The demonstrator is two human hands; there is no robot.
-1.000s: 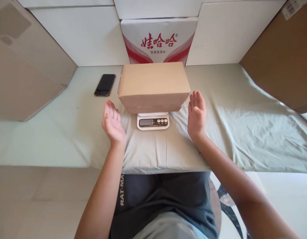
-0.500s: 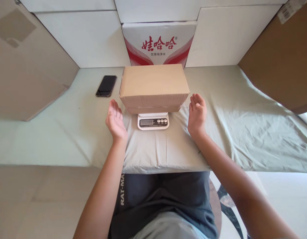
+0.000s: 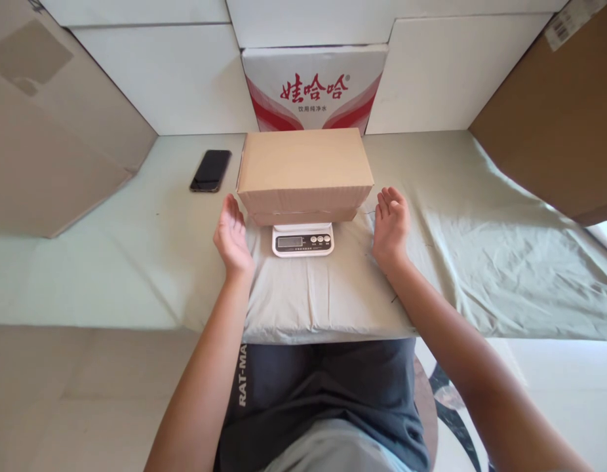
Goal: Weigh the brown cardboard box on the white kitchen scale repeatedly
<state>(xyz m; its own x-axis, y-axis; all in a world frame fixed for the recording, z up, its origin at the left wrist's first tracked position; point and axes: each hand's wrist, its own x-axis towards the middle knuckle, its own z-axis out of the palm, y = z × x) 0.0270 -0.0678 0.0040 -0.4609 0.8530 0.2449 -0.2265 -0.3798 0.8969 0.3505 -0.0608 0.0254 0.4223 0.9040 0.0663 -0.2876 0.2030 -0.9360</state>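
A closed brown cardboard box point(image 3: 304, 160) rests on a white digital scale point(image 3: 303, 252), hiding most of the scale's platform. The scale's front panel, with a grey display and several buttons, shows below the box; I can make out no reading. My left hand point(image 3: 233, 236) is upright beside the box's front left corner, palm inward, fingers stretched out and holding nothing. On the other side, my right hand point(image 3: 391, 226) stands off the front right corner, also palm inward with fingers extended and nothing in it. A visible gap separates the right hand from the box.
A black phone point(image 3: 211, 170) lies left of the box on the pale green cloth point(image 3: 111, 262). Behind stand a white-and-red printed carton point(image 3: 313, 88) and white panels. Large brown cartons flank the left point(image 3: 62, 131) and right point(image 3: 554, 124) sides.
My left hand has shifted slightly to the right, nearer the scale. My right hand has barely moved. The box and scale stay in place.
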